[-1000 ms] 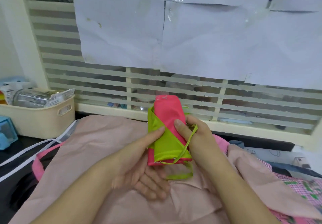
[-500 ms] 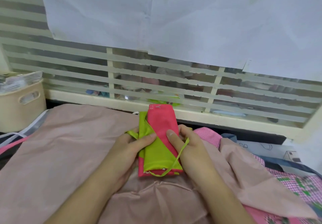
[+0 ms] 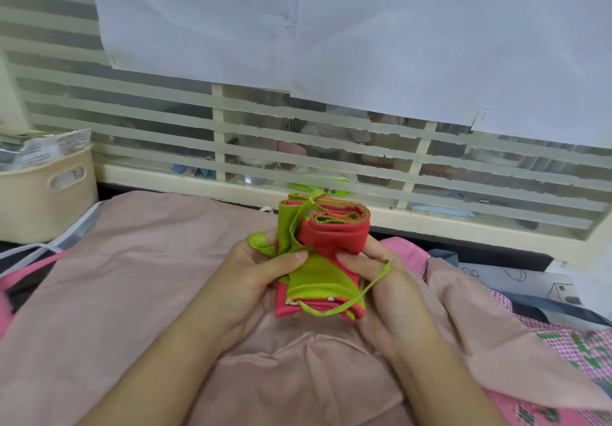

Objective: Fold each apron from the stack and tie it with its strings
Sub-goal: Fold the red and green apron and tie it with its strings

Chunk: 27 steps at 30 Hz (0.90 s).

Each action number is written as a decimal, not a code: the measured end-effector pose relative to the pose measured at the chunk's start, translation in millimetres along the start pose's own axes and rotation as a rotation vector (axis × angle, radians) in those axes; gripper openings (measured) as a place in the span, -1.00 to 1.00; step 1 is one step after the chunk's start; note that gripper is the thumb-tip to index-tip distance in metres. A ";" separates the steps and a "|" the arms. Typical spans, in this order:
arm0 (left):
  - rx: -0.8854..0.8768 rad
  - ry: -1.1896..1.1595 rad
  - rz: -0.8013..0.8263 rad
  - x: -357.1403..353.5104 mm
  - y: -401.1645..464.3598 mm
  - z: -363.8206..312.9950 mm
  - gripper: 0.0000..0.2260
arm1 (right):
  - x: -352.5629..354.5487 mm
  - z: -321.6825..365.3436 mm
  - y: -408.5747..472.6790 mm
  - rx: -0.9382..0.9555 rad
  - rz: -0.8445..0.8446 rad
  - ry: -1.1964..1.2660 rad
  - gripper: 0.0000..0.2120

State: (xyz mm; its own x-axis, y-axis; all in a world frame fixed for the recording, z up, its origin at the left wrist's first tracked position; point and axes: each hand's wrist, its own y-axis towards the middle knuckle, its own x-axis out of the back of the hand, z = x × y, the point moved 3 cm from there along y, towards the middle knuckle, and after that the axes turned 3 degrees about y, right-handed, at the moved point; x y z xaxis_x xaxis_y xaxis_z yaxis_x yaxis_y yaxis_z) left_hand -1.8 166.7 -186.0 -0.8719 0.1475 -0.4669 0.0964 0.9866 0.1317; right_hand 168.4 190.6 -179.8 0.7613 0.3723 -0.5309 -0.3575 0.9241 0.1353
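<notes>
A folded pink and lime-green apron (image 3: pixel 323 260) is held upright between both hands above the pale pink apron (image 3: pixel 139 293) spread on the stack. Its far end is rolled over toward me. My left hand (image 3: pixel 255 280) grips its left side, thumb on the green panel, with a green string looped over a finger. My right hand (image 3: pixel 384 293) grips its right side, thumb on the pink edge, and a green string (image 3: pixel 361 293) runs from that thumb down under the bundle's near end.
A cream basket (image 3: pixel 43 193) with packets stands at the left. A pink checked apron (image 3: pixel 579 352) lies at the right under the pale pink cloth. White and pink straps (image 3: pixel 36 253) trail at the left. A striped window and papers rise behind.
The apron's far end has been rolled over toward me, making the bundle shorter and thicker. Both hands kept their hold, and a string now loops over a left finger.
</notes>
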 end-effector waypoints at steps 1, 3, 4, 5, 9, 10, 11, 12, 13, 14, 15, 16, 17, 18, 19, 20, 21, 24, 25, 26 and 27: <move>0.014 -0.014 0.002 -1.0 -1.9 -0.3 -0.75 | -1.5 0.3 0.0 0.006 -0.005 -0.001 -0.67; 0.022 -0.026 -0.010 1.7 -3.7 1.8 -0.79 | -1.6 1.1 1.4 0.032 -0.045 -0.009 -0.72; 0.020 -0.024 -0.032 3.8 -4.1 1.7 -0.80 | -0.3 1.6 2.0 0.046 -0.058 -0.024 -0.74; 0.014 -0.020 -0.055 6.1 -4.4 0.8 -0.77 | 0.5 1.7 2.5 0.058 -0.058 -0.044 -0.76; -0.057 -0.138 -0.091 17.4 -0.5 -1.6 -0.44 | 1.2 4.0 1.9 0.058 -0.084 -0.095 -0.77; -0.086 -0.216 -0.095 19.1 0.3 -4.4 -0.43 | 1.3 4.2 1.9 0.056 -0.090 -0.093 -0.76; -0.113 -0.286 -0.119 21.5 0.7 -8.5 -0.44 | 2.5 3.8 2.3 0.057 -0.095 -0.087 -0.74; -0.128 -0.336 -0.160 24.6 0.5 -12.9 -0.44 | 3.6 3.2 2.9 0.064 -0.103 -0.081 -0.71; -0.134 -0.361 -0.204 27.5 0.3 -16.2 -0.44 | 4.2 3.1 3.5 0.072 -0.113 -0.073 -0.69; -0.125 -0.367 -0.237 29.1 -0.5 -17.8 -0.44 | 4.5 3.6 3.6 0.079 -0.126 -0.063 -0.70; -0.087 -0.348 -0.266 30.1 -0.4 -16.7 -0.46 | 5.5 4.8 3.5 0.082 -0.133 -0.057 -0.72; -0.022 -0.303 -0.285 29.1 -0.6 -14.8 -0.52 | 4.9 7.4 2.5 0.084 -0.132 -0.047 -0.74; 0.061 -0.240 -0.286 27.7 -0.8 -12.0 -0.61 | 3.0 10.2 1.2 0.087 -0.127 -0.029 -0.75; 0.149 -0.177 -0.249 23.4 -1.3 -10.2 -0.70 | 1.1 12.8 0.1 0.088 -0.129 -0.016 -0.75; 0.225 -0.109 -0.187 19.1 -3.1 -8.8 -0.71 | -0.5 14.0 -0.8 0.083 -0.137 -0.006 -0.75; 0.291 -0.038 -0.116 14.5 -5.8 -8.7 -0.64 | -0.7 14.2 -1.4 0.073 -0.148 0.000 -0.75; 0.350 0.032 -0.039 10.6 -8.5 -8.8 -0.57 | 1.0 13.3 -0.5 0.063 -0.155 0.012 -0.76; 0.479 0.101 0.177 0.5 -16.3 -8.1 -0.44 | 1.9 12.0 1.0 0.070 -0.131 0.003 -0.78; 0.501 0.080 0.213 -0.8 -17.5 -7.6 -0.35 | 2.4 10.4 1.8 0.081 -0.104 0.000 -0.77; 0.510 0.049 0.223 -1.7 -17.5 -7.5 -0.24 | 0.9 9.2 2.2 0.078 -0.089 -0.027 -0.77; 0.507 0.014 0.219 -1.0 -16.8 -7.3 -0.13 | -0.6 6.6 2.3 0.077 -0.081 -0.069 -0.76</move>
State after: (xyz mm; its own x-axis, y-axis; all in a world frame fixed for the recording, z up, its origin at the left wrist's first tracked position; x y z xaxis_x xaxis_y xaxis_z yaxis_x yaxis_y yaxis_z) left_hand -6.1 149.4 -181.4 -0.8114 0.3557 -0.4639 0.4926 0.8433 -0.2148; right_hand 170.7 193.1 -173.7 0.8222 0.2989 -0.4843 -0.2531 0.9542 0.1593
